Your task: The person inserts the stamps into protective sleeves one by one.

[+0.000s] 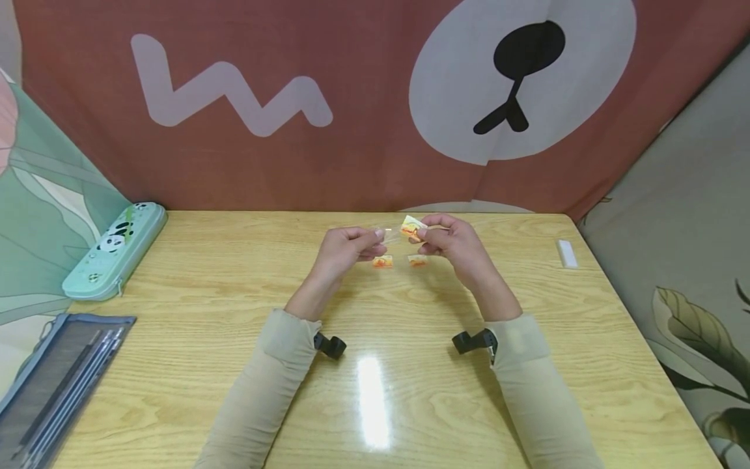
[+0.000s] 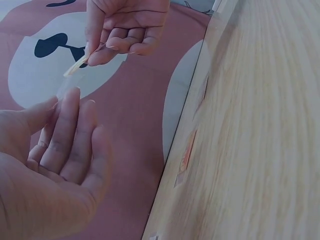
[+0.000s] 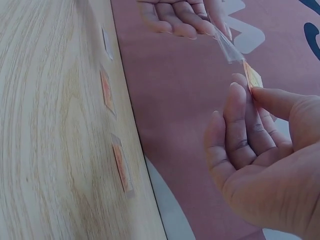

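Note:
My left hand (image 1: 346,249) pinches a small clear plastic sleeve (image 3: 229,49) between thumb and forefinger, above the back part of the table. Facing it, my right hand (image 1: 454,244) pinches a small yellow and orange printed card (image 1: 413,228) by its edge. In the right wrist view the card's top corner (image 3: 248,67) is right at the end of the sleeve. Below the hands lie two small orange printed cards, a left one (image 1: 383,262) and a right one (image 1: 418,260). The right wrist view shows clear plastic around these, and another clear piece (image 3: 106,44) farther along.
On the left of the wooden table (image 1: 222,365) lies a mint pencil case (image 1: 135,238) with panda pictures. Nearer is a blue-edged mesh pouch (image 1: 96,319) holding several pens or pencils. A white block like an eraser (image 1: 567,254) lies at the back right. A printed cloth (image 1: 363,169) hangs behind.

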`<action>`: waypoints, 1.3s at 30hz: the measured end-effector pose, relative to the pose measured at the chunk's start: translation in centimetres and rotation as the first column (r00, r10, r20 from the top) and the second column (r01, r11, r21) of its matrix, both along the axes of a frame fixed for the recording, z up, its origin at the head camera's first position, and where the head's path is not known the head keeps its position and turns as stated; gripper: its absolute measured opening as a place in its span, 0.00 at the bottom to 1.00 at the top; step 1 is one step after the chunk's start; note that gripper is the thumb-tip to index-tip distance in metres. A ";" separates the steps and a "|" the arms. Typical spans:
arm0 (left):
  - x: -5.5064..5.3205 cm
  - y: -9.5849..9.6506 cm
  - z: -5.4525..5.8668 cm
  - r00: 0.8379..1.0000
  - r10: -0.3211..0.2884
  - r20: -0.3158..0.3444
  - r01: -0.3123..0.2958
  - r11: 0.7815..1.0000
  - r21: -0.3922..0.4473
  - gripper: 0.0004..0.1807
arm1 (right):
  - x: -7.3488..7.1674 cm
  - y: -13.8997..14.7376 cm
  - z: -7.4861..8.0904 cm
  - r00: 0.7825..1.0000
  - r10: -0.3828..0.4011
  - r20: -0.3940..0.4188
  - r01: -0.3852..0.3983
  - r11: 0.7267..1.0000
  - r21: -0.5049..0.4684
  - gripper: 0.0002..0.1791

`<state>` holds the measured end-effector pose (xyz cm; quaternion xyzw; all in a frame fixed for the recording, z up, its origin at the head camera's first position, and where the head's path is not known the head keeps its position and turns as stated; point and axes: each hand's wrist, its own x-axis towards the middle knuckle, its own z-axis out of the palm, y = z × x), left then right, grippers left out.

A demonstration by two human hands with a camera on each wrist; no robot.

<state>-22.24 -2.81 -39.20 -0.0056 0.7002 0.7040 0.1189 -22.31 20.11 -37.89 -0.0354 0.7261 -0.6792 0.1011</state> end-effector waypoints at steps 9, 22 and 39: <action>0.0 0.1 0.2 0.999 -0.037 -0.020 0.038 0.997 0.060 0.12 | 0.1 0.0 0.2 1.000 -0.002 -0.002 0.002 1.000 0.015 0.08; 0.0 0.0 0.4 1.000 0.020 0.008 -0.020 0.998 0.055 0.13 | 0.1 0.2 0.3 0.999 -0.032 -0.018 0.033 0.999 0.020 0.11; 0.1 0.1 0.4 1.000 0.000 -0.019 0.001 0.998 0.060 0.13 | -0.1 0.1 0.0 0.999 -0.037 -0.038 0.040 0.997 0.073 0.12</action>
